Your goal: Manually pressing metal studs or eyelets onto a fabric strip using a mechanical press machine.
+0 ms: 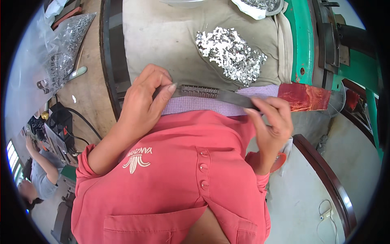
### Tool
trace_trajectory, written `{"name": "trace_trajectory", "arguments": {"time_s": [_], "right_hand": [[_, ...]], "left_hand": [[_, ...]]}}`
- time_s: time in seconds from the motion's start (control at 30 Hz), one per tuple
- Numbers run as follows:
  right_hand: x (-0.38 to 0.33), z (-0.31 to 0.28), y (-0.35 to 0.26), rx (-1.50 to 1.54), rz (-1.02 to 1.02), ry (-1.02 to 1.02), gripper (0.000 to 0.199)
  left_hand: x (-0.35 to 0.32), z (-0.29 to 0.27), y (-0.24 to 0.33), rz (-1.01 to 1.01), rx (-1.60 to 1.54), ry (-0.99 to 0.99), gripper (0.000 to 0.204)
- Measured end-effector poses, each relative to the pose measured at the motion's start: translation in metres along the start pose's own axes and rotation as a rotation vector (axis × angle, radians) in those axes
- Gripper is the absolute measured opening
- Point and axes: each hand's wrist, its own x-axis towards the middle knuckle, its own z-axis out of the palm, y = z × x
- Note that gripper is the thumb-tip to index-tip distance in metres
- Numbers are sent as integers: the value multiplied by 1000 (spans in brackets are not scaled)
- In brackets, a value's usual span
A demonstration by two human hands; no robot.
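A long dark flat bar [199, 91] stretches between my two hands, with a row of small slotted or toothed metal sections along its middle. My left hand [144, 95] pinches its left end between thumb and fingers. At the other end, my right hand [274, 120] grips the bar, slightly blurred by motion. Just beyond it, a pile of small white and grey metal pieces [231, 53] lies on a beige cloth [158, 40]. Under the bar, a purple checked cloth [193, 105] covers the near edge of the work surface.
A green machine [301, 61] stands at the right, beside a red patterned sheet [302, 97]. A dish of small metal parts [266, 5] sits at the far right. On the wooden bench [91, 93] lies a clear bag of metal parts [75, 36]. Another person [46, 168] is at far left.
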Motion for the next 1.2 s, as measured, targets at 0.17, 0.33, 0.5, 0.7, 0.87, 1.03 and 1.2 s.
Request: {"name": "trace_trajectory", "arguments": {"time_s": [0.17,0.33,0.5,0.7,0.87,1.03,1.2], "right_hand": [[18,31,-19,0,-158,-128,31],[25,40,-22,4,-204,-147,32],[26,40,-23,5,-175,-161,32],[25,40,-24,12,-152,-181,32],[21,38,-22,2,-136,-198,34],[9,38,-14,-42,-45,-62,36],[-1,45,-8,-122,-28,23,37]], "left_hand": [[1,3,5,-9,66,-5,12],[4,4,8,19,162,-10,14],[5,5,11,-35,146,-47,17],[3,5,13,-2,205,-53,15],[3,5,13,5,217,-58,14],[6,5,13,17,216,-55,14],[8,2,14,-42,193,-113,18]]}}
